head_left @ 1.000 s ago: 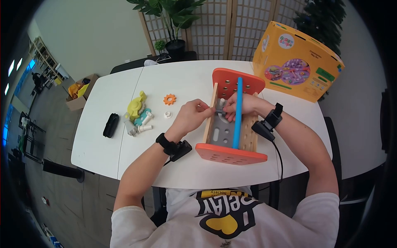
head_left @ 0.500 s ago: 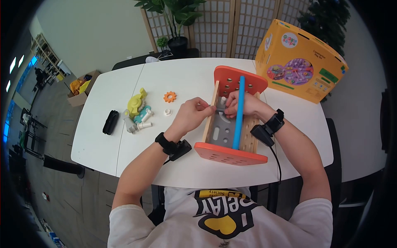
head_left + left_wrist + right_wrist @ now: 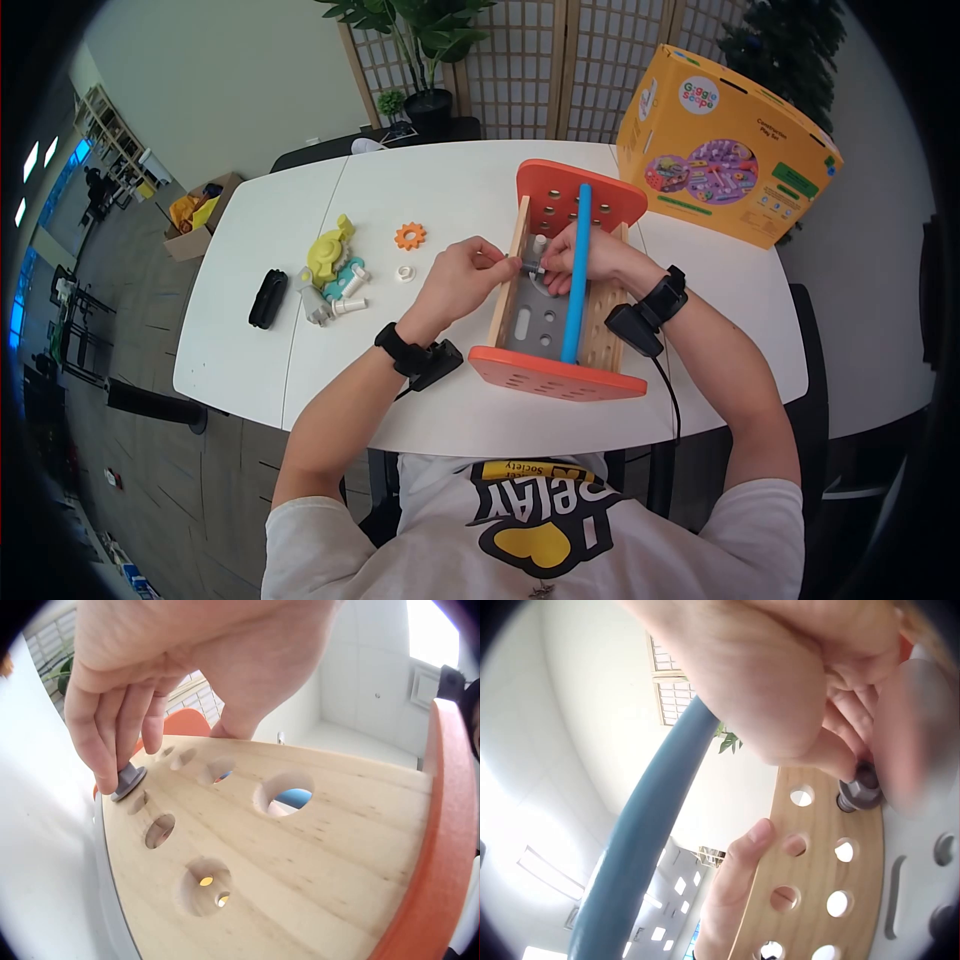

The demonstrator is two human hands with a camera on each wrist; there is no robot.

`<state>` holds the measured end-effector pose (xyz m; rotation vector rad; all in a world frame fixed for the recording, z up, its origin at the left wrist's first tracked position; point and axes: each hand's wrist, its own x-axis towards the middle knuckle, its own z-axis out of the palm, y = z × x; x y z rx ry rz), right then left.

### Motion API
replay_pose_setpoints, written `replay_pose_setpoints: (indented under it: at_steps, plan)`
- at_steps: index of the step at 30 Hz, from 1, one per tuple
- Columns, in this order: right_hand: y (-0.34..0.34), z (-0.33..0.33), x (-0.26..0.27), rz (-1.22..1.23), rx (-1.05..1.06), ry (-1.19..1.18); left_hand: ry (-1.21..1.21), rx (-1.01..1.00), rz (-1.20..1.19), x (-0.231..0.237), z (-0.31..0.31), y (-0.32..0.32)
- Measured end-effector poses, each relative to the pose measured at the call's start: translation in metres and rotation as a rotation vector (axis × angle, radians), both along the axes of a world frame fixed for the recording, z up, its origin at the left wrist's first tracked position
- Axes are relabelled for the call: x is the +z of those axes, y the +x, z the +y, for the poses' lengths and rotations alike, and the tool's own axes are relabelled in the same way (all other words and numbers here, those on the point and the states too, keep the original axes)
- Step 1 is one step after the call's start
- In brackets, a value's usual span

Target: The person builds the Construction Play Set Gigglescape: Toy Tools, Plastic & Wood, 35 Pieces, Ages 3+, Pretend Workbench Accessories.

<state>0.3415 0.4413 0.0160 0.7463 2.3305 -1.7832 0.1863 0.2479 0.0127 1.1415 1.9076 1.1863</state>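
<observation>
The left hand (image 3: 202, 660) holds the head of a grey bolt (image 3: 129, 782) against the outer face of a wooden side panel (image 3: 322, 847), its thumb at the panel's top edge. Inside the toy frame, the right hand (image 3: 795, 690) pinches a dark grey nut (image 3: 861, 787) on the bolt's threaded end, which comes through a hole in the panel. The right forearm passes beneath the blue bar (image 3: 577, 290). In the head view the frame has red end panels (image 3: 556, 375) and a grey perforated base (image 3: 540, 330); a white peg (image 3: 540, 243) stands near the fingers.
Left of the frame lie an orange gear (image 3: 410, 236), a white ring (image 3: 405, 273), yellow-green (image 3: 327, 255) and teal parts (image 3: 345, 275), grey and white pieces (image 3: 350, 306), and a black case (image 3: 268, 298). A yellow box (image 3: 725, 150) stands at the back right.
The head view has shifted slightly. The right fingers have moved a little around the nut, while the left hand keeps its place at the panel.
</observation>
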Motion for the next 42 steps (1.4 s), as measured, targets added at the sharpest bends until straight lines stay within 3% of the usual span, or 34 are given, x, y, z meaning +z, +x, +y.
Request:
replay_pose_setpoints:
  at_steps: [7,10,16,22,25,28,34,37,42]
  plan:
    - [-0.002,-0.003,0.005,-0.088,0.026,-0.065,-0.004,-0.004,-0.01,-0.004,0.001,-0.001]
    - [-0.003,-0.008,0.005,-0.059,-0.088,-0.094,0.015,-0.009,-0.019,-0.007,0.001,-0.002]
    - [-0.001,-0.003,-0.003,-0.024,0.064,-0.021,0.009,-0.006,-0.013,-0.003,0.0,0.0]
    - [-0.008,-0.004,0.006,-0.198,0.019,-0.078,0.013,0.008,-0.024,-0.004,0.001,0.001]
    - [-0.008,-0.013,0.01,-0.14,-0.171,-0.003,0.018,0.004,-0.018,-0.005,0.002,0.0]
    - [-0.005,-0.01,0.003,-0.018,-0.127,0.107,0.022,0.001,-0.004,-0.006,0.001,-0.001]
    - [-0.004,0.001,0.0,-0.046,0.182,0.177,0.014,0.012,-0.009,-0.003,0.001,0.002]
    - [-0.006,0.002,-0.011,-0.111,0.068,-0.007,0.014,0.007,-0.017,-0.004,0.001,0.001]
    - [-0.011,0.0,-0.009,-0.163,-0.079,0.03,0.001,0.014,-0.016,-0.001,0.001,0.003]
